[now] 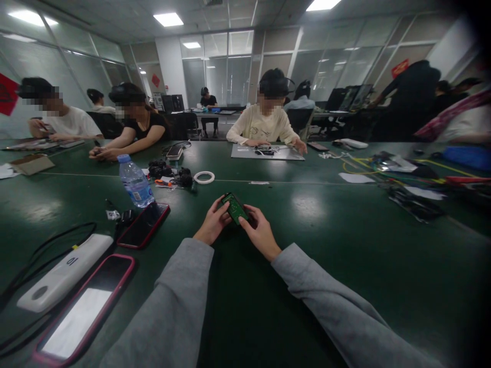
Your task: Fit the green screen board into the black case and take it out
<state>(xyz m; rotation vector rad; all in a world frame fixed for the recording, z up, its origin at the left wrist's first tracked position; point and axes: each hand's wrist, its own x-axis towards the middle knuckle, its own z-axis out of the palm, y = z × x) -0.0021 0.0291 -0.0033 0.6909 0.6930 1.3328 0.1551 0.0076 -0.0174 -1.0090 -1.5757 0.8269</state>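
A small green circuit board [233,207] is held just above the dark green table [326,240], between both of my hands. My left hand [212,223] grips its left edge with curled fingers. My right hand [259,231] pinches its right edge. Both arms wear grey sleeves. The underside of the board is hidden.
To the left lie two red-cased phones [143,225] [84,309], a white power bank [63,273] with black cables and a water bottle [134,181]. A tape roll [204,177] and small tools lie ahead. Several people sit across the table; wires lie to the right [402,174].
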